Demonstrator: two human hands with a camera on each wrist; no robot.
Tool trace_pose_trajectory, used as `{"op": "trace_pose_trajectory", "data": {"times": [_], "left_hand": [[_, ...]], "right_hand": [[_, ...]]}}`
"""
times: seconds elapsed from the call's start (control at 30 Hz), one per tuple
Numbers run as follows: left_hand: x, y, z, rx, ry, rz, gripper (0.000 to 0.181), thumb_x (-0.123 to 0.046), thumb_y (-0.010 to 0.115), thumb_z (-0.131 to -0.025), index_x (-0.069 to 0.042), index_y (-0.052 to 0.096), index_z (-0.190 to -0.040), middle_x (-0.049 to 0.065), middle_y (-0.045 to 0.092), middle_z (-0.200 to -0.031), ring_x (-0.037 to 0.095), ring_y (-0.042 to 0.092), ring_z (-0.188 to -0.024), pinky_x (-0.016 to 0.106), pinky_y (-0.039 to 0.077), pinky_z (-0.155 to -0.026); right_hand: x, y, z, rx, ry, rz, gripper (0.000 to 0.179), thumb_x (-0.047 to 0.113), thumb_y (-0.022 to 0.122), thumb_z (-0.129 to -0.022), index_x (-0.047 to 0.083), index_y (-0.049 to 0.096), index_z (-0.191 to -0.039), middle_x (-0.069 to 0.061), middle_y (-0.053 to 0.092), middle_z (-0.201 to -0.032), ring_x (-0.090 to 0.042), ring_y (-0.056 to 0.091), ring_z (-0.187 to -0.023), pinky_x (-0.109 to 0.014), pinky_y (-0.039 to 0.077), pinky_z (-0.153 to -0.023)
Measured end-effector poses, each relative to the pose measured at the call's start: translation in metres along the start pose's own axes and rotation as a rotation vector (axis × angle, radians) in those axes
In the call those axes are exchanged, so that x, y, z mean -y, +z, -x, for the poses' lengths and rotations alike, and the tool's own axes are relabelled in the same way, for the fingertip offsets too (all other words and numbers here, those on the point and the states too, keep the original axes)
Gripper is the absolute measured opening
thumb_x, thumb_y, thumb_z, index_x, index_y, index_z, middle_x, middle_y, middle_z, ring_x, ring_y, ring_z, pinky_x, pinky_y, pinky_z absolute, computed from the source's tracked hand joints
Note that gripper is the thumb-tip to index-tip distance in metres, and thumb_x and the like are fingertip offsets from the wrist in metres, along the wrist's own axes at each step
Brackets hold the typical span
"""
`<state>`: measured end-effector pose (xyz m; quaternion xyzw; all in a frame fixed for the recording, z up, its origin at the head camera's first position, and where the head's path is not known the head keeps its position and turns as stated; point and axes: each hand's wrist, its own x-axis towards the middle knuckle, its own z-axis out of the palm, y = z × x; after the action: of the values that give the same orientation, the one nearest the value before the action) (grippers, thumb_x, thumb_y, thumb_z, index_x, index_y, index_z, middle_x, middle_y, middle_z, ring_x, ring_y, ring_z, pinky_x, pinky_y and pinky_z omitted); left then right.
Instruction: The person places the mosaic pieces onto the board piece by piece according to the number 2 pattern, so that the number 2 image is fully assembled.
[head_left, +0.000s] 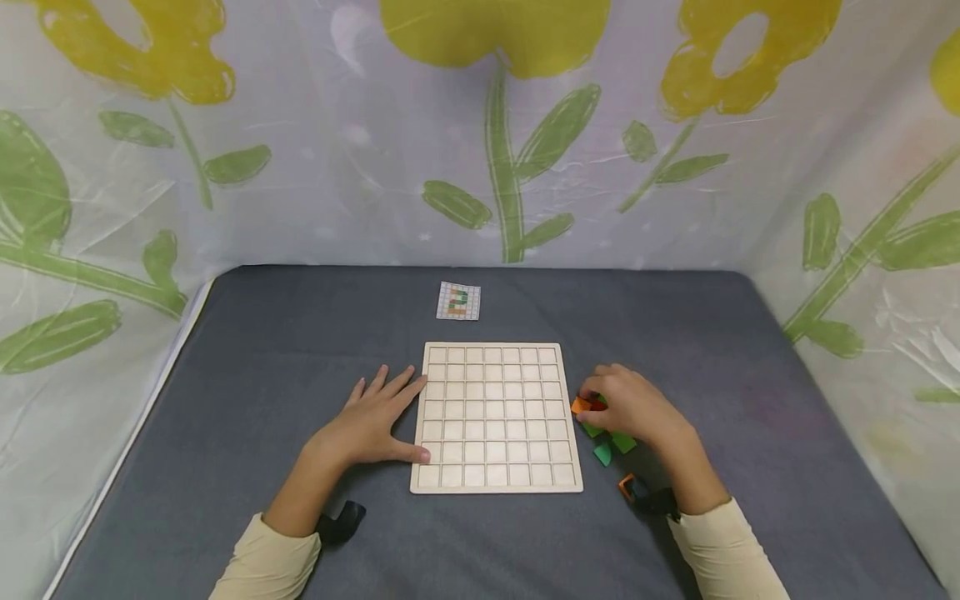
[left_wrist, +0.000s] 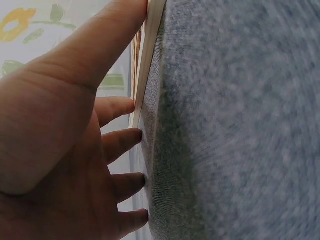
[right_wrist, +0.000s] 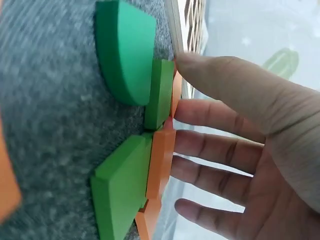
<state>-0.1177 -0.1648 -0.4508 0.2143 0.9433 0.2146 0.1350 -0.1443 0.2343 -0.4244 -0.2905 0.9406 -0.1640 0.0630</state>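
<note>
A pale wooden grid board lies flat on the grey cloth, its squares bare. My left hand spreads its fingers along the board's left edge. The left thumb rests on the rim. Over a small pile of coloured blocks, right of the board, is my right hand. Its thumb and index finger pinch an orange block; the other fingers touch or hover at the pile. Green blocks, another orange block and a teal curved block lie about it. Some red shows under the hand.
A small card with a coloured pattern on a grid lies beyond the board. Near the right wrist is an orange-edged piece, partly covered by the black wrist camera. Painted flower curtains stand behind and beside the table.
</note>
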Motion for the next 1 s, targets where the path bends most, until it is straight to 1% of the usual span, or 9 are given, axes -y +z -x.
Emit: {"op": "trace_pose_trajectory", "data": {"times": [0.1,0.17,0.33,0.43,0.53,0.6,0.7,0.8,1.0], "left_hand": [[0.0,-0.002,0.001,0.001,-0.008,-0.003,0.113,-0.063,0.082,-0.073,-0.01,0.031,-0.159,0.02,0.024,-0.162,0.051,0.01,-0.147,0.073,0.008,-0.11],[-0.001,-0.003,0.001,0.0,-0.01,-0.006,0.113,-0.063,0.082,-0.072,-0.01,0.031,-0.159,0.021,0.025,-0.162,0.051,0.01,-0.147,0.073,0.009,-0.11],[-0.001,-0.004,0.001,0.003,-0.012,-0.012,0.112,-0.062,0.081,-0.073,-0.01,0.031,-0.159,0.021,0.025,-0.162,0.051,0.011,-0.147,0.073,0.009,-0.11],[-0.001,-0.004,0.001,0.009,-0.013,-0.014,0.112,-0.063,0.08,-0.074,-0.01,0.03,-0.159,0.02,0.024,-0.162,0.051,0.01,-0.147,0.072,0.008,-0.111],[-0.002,-0.003,0.0,0.014,-0.013,-0.013,0.112,-0.064,0.08,-0.074,-0.011,0.03,-0.159,0.02,0.023,-0.163,0.051,0.009,-0.147,0.072,0.008,-0.111],[-0.002,-0.003,0.0,0.015,-0.014,-0.012,0.112,-0.064,0.08,-0.074,-0.011,0.029,-0.159,0.02,0.023,-0.163,0.05,0.009,-0.147,0.072,0.008,-0.111],[-0.002,-0.003,0.0,0.014,-0.014,-0.008,0.112,-0.063,0.08,-0.074,-0.011,0.03,-0.159,0.02,0.023,-0.163,0.05,0.009,-0.147,0.072,0.008,-0.111],[-0.001,-0.002,0.0,0.013,-0.015,-0.002,0.112,-0.063,0.08,-0.074,-0.011,0.03,-0.159,0.02,0.023,-0.163,0.05,0.009,-0.147,0.071,0.007,-0.111],[0.0,0.0,0.001,0.007,-0.019,0.003,0.112,-0.064,0.08,-0.073,-0.012,0.031,-0.159,0.019,0.024,-0.162,0.05,0.01,-0.147,0.071,0.007,-0.112]], "right_hand": [[0.002,0.001,-0.002,0.007,0.019,0.02,0.018,0.023,0.086,-0.081,0.012,0.074,-0.089,0.003,0.056,-0.082,-0.014,0.045,-0.075,-0.031,0.04,-0.064],[0.004,0.002,-0.004,-0.009,0.017,0.042,0.017,0.021,0.086,-0.081,0.012,0.073,-0.086,0.003,0.056,-0.081,-0.015,0.045,-0.073,-0.032,0.04,-0.063],[0.008,0.004,-0.009,-0.053,-0.023,0.133,0.014,0.014,0.082,-0.08,0.01,0.069,-0.079,0.003,0.054,-0.075,-0.014,0.045,-0.067,-0.032,0.041,-0.059],[0.009,0.003,-0.01,-0.055,-0.031,0.165,0.014,0.009,0.08,-0.078,0.01,0.066,-0.077,0.003,0.053,-0.072,-0.013,0.044,-0.063,-0.031,0.041,-0.057],[0.009,-0.001,-0.011,-0.041,-0.008,0.143,0.013,0.006,0.078,-0.077,0.009,0.066,-0.078,0.002,0.057,-0.073,-0.013,0.046,-0.062,-0.031,0.042,-0.055],[0.009,-0.003,-0.011,-0.025,0.023,0.108,0.012,0.006,0.078,-0.078,0.008,0.067,-0.081,0.001,0.06,-0.077,-0.014,0.049,-0.064,-0.031,0.044,-0.056],[0.01,-0.005,-0.013,-0.001,0.047,0.052,0.011,0.005,0.077,-0.081,0.008,0.068,-0.086,0.0,0.061,-0.081,-0.014,0.051,-0.068,-0.031,0.045,-0.058],[0.014,-0.006,-0.017,0.016,0.039,0.027,0.012,0.006,0.078,-0.082,0.008,0.068,-0.088,0.001,0.061,-0.082,-0.014,0.05,-0.07,-0.031,0.044,-0.06],[0.027,-0.008,-0.03,0.028,0.009,0.046,0.016,0.013,0.082,-0.082,0.007,0.07,-0.091,0.001,0.062,-0.084,-0.014,0.05,-0.072,-0.031,0.044,-0.062]]}}
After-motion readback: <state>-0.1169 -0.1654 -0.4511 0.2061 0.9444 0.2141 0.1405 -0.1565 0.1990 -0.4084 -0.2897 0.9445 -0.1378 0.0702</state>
